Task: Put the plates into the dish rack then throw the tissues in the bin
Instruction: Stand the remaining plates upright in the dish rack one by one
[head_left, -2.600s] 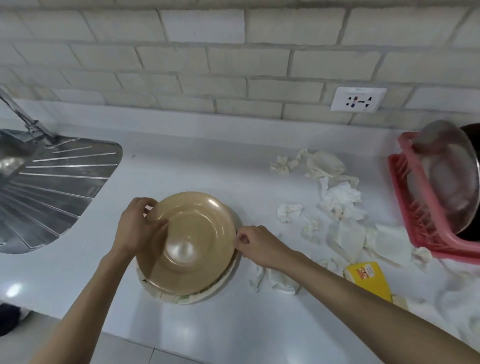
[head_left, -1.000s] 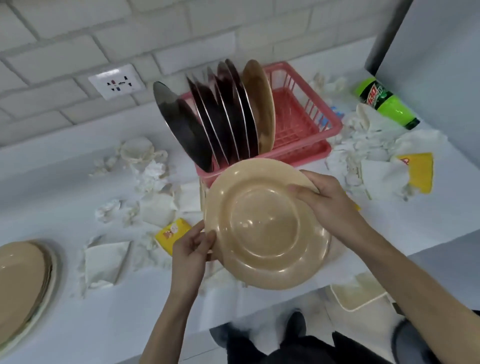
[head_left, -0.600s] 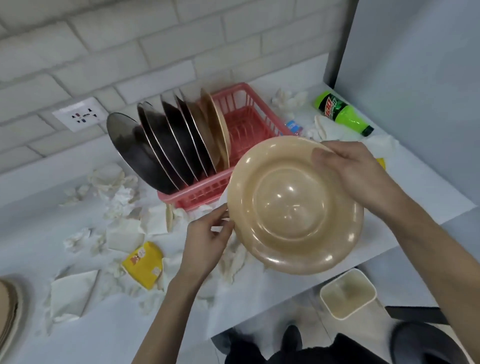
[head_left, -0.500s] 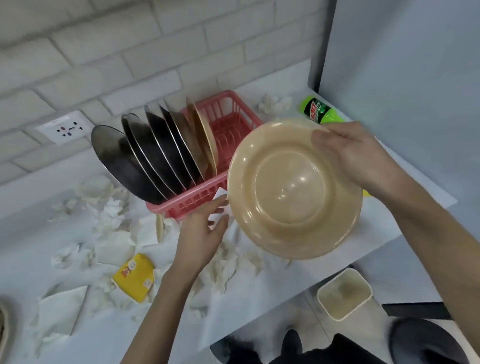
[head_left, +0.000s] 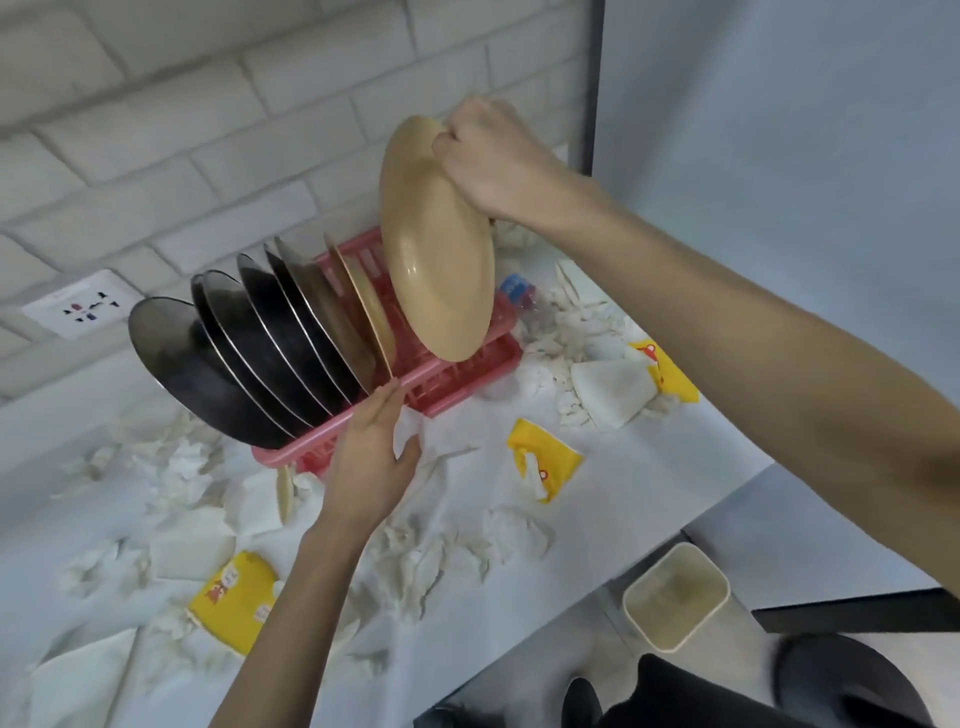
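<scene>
The right hand (head_left: 498, 161) is gripping with curled fingers the top rim of the beige plate (head_left: 436, 249) hanging below them, likely light, stiff, slippery; the left hand (head_left: 369, 457) is touching the pink dish rack (head_left: 460, 375) with straight fingers.

The scene is taken by one wide-angle camera worn on the head, pointed forward and steeply down over the counter (head_left: 649, 467). The frame is tilted, so the brick wall (head_left: 208, 130) is seen slanting across the upper left. The dish rack (head_left: 457, 382) is held near the centre, within arm's reach. The left hand (head_left: 369, 457) is met mid-frame and the right hand (head_left: 493, 161), gripping a plate (head_left: 436, 249), near the top. Past the counter's front edge, the floor and a bin (head_left: 675, 592) are caught at lower right.
</scene>
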